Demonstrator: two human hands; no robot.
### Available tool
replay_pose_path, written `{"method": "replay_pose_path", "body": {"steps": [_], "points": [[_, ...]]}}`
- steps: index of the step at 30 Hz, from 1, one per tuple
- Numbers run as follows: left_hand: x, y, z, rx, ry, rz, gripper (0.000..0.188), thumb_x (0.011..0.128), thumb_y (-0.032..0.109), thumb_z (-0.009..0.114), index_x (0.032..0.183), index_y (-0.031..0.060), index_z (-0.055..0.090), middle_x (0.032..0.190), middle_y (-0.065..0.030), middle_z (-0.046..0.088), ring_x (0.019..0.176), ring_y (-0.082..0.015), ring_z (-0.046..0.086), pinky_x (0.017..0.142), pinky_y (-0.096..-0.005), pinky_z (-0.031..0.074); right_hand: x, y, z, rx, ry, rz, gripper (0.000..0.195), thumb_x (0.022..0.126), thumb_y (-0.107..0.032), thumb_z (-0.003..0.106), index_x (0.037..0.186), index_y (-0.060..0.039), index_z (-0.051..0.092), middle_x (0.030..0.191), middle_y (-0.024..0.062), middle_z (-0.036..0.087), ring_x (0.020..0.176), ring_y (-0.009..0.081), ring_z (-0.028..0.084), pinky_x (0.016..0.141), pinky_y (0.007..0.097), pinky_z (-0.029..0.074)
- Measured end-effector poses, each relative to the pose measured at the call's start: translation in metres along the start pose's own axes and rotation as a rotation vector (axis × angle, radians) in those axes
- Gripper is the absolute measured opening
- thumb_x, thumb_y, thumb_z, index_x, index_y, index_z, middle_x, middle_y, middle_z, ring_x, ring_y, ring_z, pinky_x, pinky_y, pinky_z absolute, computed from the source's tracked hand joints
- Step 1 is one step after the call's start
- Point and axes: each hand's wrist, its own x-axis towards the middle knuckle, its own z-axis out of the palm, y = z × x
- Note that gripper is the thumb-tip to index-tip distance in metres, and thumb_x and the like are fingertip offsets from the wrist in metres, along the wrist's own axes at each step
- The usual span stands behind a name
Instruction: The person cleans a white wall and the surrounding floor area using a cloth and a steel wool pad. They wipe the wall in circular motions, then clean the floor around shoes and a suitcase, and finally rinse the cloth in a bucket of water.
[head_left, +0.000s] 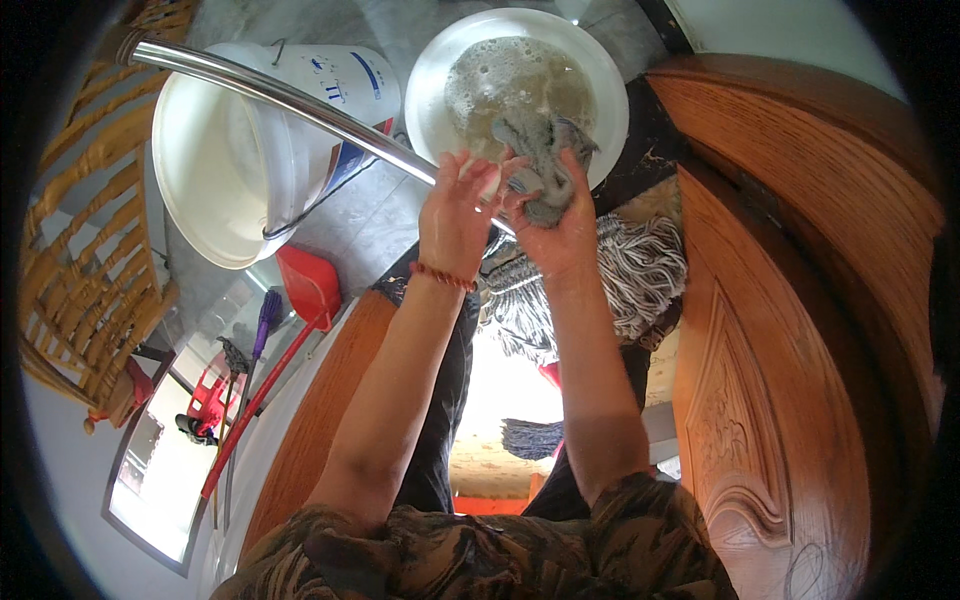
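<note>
My right hand (559, 236) is closed around a wet, crumpled grey cloth (551, 191), which is held over the near rim of a white plastic basin (421, 112). Cloudy, foamy water (517, 75) fills part of the basin. Close beside the cloth, my left hand (457, 214) is palm up with its fingers apart and holds nothing. A shiny metal pole (300, 109) slants from the upper left and passes behind my left hand. A grey-and-white string mop head (641, 262) lies below my right hand, partly hidden by my forearm.
A white plastic bucket (210, 165) lies tipped on its side at left. Past it are a red long-handled dustpan (307, 281), a purple brush (268, 315) and a wooden railing (97, 247). A carved wooden door (750, 360) borders the right side. A dark mop head (532, 439) appears between my legs.
</note>
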Motion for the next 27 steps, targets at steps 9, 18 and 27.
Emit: {"method": "replay_pose_path", "body": {"steps": [9, 18, 27], "points": [[0.014, -0.023, 0.050, -0.255, -0.373, -0.127, 0.088, 0.071, 0.069, 0.042, 0.132, 0.0077, 0.024, 0.127, -0.0164, 0.039, 0.111, -0.0349, 0.044, 0.083, -0.0486, 0.046, -0.033, 0.049, 0.037, 0.803, -0.363, 0.194, 0.071, 0.071, -0.045, 0.064, 0.125, -0.0084, 0.034, 0.117, 0.0076, 0.041, 0.097, 0.0158, 0.047, 0.066, 0.0273, 0.045], [0.068, 0.046, 0.030, 0.585, -0.425, -0.344, 0.061, 0.080, 0.038, 0.059, 0.124, 0.0012, 0.037, 0.119, -0.0136, 0.047, 0.107, -0.0230, 0.049, 0.089, -0.0348, 0.043, -0.021, 0.020, 0.028, -0.228, -0.011, 0.156, 0.052, 0.077, -0.030, 0.065, 0.114, -0.0033, 0.041, 0.091, 0.0106, 0.052, 0.076, 0.0182, 0.053, 0.066, 0.0305, 0.048], [0.087, 0.039, 0.075, 1.392, -0.388, -0.112, 0.025, 0.069, 0.013, 0.067, 0.090, 0.0052, 0.056, 0.087, -0.0068, 0.058, 0.082, -0.0139, 0.057, 0.072, -0.0269, 0.047, 0.030, 0.021, 0.031, -1.213, 0.251, -0.409, 0.041, 0.070, -0.013, 0.064, 0.104, 0.0015, 0.048, 0.090, 0.0055, 0.057, 0.085, 0.0192, 0.055, 0.072, 0.0308, 0.045]]}}
